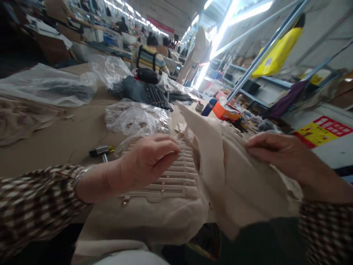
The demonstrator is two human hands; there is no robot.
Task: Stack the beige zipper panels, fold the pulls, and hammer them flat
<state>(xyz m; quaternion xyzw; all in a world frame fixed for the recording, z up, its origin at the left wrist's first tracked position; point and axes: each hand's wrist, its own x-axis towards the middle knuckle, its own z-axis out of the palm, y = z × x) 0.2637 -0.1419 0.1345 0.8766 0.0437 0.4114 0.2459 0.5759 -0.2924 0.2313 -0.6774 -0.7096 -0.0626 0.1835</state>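
Note:
My left hand (149, 158) is above overlapping beige fabric pieces (171, 194), its thumb and fingers pressed together; whatever may be between them is hidden. Those pieces lie in a fanned row, and several show zip openings with small gold-coloured pulls. On the right, my right hand (278, 151) pinches the edge of a large beige cloth piece (237, 180). That cloth hangs in folds beside the row, its lower corner past the table edge. More beige cloth (154, 221) bulges out in front of the row, toward my body.
Left of the row lies a small black-and-silver tool (102, 150) with a yellow end. Clear plastic bags (138, 117) and dark blue garments (146, 92) cover the table's far side. An orange box (226, 111) stands back right, near a blue metal post (248, 70). Several people sit beyond.

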